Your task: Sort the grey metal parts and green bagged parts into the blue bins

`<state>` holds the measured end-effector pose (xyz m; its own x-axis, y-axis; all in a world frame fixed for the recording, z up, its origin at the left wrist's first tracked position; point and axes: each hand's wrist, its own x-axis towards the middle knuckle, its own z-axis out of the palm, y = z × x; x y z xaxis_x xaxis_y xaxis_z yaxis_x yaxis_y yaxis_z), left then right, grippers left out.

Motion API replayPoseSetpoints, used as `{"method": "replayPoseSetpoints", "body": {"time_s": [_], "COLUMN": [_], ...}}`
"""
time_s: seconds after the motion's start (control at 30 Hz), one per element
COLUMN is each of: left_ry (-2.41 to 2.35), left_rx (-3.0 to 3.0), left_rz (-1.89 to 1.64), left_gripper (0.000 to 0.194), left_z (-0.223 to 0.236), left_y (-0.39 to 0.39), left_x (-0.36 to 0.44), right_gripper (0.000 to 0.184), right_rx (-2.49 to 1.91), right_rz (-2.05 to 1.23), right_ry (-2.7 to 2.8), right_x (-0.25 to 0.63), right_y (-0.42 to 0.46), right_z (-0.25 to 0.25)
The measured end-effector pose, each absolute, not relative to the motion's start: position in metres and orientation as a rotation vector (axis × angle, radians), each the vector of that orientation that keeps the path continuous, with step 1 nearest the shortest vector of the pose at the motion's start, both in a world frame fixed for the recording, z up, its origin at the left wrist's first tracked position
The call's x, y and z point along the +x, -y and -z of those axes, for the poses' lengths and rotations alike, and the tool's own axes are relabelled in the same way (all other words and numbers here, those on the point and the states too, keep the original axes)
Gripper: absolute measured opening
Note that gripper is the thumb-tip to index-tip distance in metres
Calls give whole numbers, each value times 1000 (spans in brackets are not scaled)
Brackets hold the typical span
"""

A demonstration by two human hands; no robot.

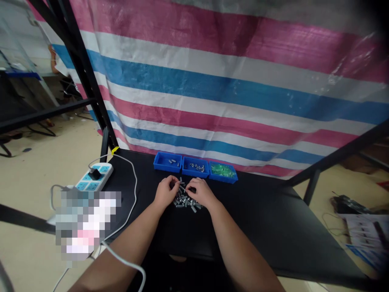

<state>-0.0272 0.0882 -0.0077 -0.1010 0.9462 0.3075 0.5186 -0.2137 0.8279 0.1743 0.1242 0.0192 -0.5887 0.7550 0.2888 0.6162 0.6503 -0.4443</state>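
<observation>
A loose pile of small grey metal cylinders (184,201) lies on the black tabletop between my hands. At the pile's left edge, my left hand (165,191) is closed, with thumb and fingers curled together at the cylinders. From the other side, my right hand (201,192) is bent over the pile in a pinch, its fingertips pointing inward. What either hand has between its fingers is too small to make out. Just beyond stand three blue bins: the left bin (161,166) has a few grey cylinders, the middle bin (190,172) small metal parts, the right bin (223,178) green-looking pieces.
A white power strip (105,173) with a black plug (95,174) sits at the table's left, beside a blurred-out item. A white cable (135,190) loops over the left side of the black table (261,219). Behind hangs a striped plastic sheet (212,93) on a black frame (97,97).
</observation>
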Motion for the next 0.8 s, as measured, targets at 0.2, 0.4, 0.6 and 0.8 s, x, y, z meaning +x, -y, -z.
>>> {"method": "replayPoseSetpoints", "body": {"time_s": [0.2,0.4,0.6,0.8], "left_ry": [-1597,-1581,-1556,-1542], "left_rx": [1693,1681,1670,1668], "left_rz": [-1269,-1261,-1261,-1253], "left_gripper": [18,18,19,20], "left_z": [10,12,11,11], "left_y": [-90,-91,-90,-91], "left_x": [-29,-29,-30,-30], "right_gripper": [10,11,9,20], "right_rx": [-1008,-1231,-1451,-1169], "right_rz": [-293,-119,-62,50], "right_ry": [2078,1772,1823,1664], "right_x": [187,189,181,175], "right_y": [-133,-157,-170,-138], "right_z": [-50,-74,-84,-125]}}
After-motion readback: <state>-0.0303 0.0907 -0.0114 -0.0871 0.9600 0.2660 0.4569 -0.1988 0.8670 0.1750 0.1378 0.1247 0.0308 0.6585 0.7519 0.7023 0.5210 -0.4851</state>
